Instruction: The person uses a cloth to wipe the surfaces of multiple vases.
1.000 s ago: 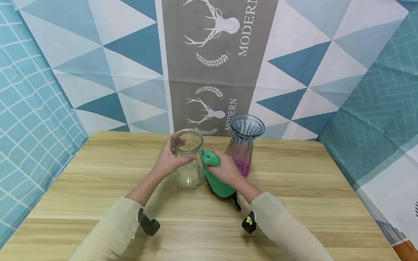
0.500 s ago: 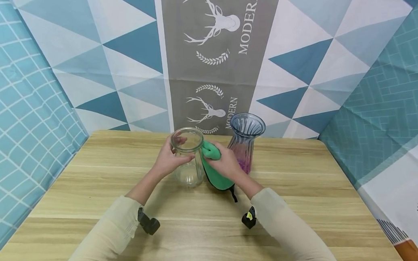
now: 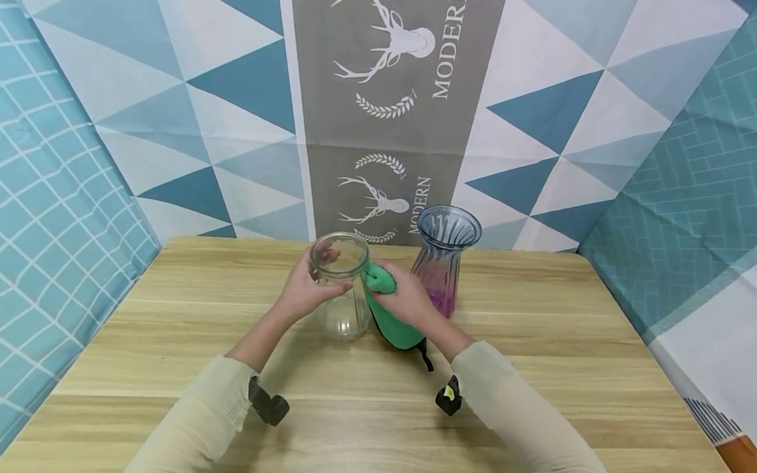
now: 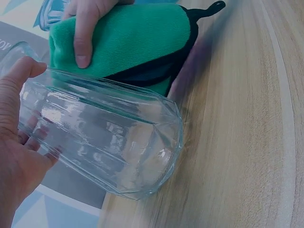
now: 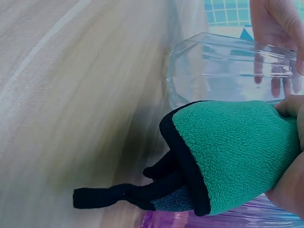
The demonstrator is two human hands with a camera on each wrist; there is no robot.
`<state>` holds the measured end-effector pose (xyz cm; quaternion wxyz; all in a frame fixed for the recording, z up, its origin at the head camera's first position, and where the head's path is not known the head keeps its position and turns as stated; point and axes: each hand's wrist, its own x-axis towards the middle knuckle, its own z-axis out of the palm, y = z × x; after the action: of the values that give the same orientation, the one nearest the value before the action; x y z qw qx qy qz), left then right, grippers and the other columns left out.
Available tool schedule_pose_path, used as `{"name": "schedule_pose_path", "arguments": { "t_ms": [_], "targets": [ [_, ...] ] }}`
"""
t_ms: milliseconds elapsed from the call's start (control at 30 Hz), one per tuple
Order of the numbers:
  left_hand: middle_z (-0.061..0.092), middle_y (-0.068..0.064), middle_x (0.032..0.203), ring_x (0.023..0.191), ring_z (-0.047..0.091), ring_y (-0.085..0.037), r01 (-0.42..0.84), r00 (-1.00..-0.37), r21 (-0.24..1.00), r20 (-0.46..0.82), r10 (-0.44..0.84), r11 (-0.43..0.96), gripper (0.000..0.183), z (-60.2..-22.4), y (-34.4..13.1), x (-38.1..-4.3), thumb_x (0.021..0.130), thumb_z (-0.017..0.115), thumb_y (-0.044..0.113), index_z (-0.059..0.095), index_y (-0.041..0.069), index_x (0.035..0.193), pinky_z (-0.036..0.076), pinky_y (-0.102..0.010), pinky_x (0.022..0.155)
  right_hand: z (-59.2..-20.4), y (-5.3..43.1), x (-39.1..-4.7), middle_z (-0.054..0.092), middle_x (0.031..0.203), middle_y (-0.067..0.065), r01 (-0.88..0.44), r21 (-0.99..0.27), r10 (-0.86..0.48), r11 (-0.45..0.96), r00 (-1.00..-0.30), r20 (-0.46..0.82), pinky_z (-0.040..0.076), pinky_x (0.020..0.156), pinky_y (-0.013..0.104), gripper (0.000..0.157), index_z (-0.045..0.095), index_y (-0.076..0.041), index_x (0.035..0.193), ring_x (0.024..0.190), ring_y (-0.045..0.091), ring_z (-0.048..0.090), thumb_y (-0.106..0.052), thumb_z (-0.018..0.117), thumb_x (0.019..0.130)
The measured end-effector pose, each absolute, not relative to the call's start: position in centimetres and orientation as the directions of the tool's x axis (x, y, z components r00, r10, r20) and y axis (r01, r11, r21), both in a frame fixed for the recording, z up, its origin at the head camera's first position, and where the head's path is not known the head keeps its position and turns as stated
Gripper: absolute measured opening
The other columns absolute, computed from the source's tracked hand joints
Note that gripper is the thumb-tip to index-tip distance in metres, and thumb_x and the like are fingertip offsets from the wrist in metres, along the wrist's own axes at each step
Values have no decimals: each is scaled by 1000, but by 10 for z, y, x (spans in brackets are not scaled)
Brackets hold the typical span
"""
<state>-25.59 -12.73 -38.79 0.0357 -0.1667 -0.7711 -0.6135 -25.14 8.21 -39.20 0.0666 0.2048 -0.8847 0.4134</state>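
Observation:
A clear glass vase [image 3: 342, 308] with a round rim stands upright on the table. My left hand [image 3: 309, 285] grips it near the neck, thumb in front and fingers behind, as the left wrist view shows through the glass [image 4: 109, 137]. In my right hand [image 3: 408, 297] is a folded green cloth [image 3: 394, 327] with black edging and a black hanging loop [image 5: 102, 197]. The cloth lies against the right side of the clear vase. The right wrist view shows the cloth's fluffy green face [image 5: 232, 147] up close.
A second vase [image 3: 445, 261], ribbed, blue at the flared top and purple at the base, stands just right of my right hand. The wooden table [image 3: 366, 442] reaches back to a patterned cloth backdrop [image 3: 238, 114]. Small black cameras [image 3: 269, 405] sit at both wrists.
The right hand and the cloth rise a little along the clear vase's side, then come slightly back down. My left hand and the clear vase stay almost where they were.

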Motion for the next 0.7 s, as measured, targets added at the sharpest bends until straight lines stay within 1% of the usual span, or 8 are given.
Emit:
{"name": "schedule_pose_path", "arguments": {
  "t_ms": [133,267,400,567,633,700],
  "targets": [
    [46,-24,137,132,39,-36,298,-941,937,257,220,181,80,-375,-124,-246,75,75,2,29,-1,141,22,-52,115,-397,82,-252,64,118,10,-392,-701,-303,596,-918,255,49,87,44,52,53,-20,132,102,27,60,-14,69,83],
    [45,-27,137,132,38,-38,302,-941,932,258,219,201,80,-365,-121,-236,76,73,0,27,-4,141,20,-52,115,-402,82,-252,65,115,11,-385,-682,-307,622,-921,240,49,87,45,51,54,-18,131,101,27,61,-15,69,82],
    [45,-23,138,133,37,-35,285,-948,934,240,210,216,84,-367,-121,-236,75,75,5,27,1,143,19,-53,115,-406,82,-252,66,112,12,-362,-670,-302,648,-930,211,50,84,43,50,54,-16,130,97,26,61,-16,68,83],
    [45,-17,140,134,37,-31,275,-954,934,235,185,229,88,-383,-123,-248,74,79,13,27,10,145,17,-55,115,-408,82,-253,66,107,11,-351,-663,-301,662,-934,194,49,76,39,50,54,-16,131,88,23,59,-17,66,83],
    [46,-14,140,134,37,-29,274,-956,933,237,172,233,88,-389,-123,-252,74,80,17,28,13,145,18,-55,115,-408,82,-253,66,107,11,-346,-662,-300,665,-935,189,49,75,38,50,53,-17,131,88,22,58,-17,66,83],
    [45,-13,139,133,37,-28,270,-959,932,237,157,241,89,-391,-123,-253,72,82,21,30,15,144,22,-54,114,-408,83,-253,66,108,10,-339,-671,-293,659,-938,186,49,76,37,50,54,-16,131,89,22,58,-17,67,82]
  ]
}}
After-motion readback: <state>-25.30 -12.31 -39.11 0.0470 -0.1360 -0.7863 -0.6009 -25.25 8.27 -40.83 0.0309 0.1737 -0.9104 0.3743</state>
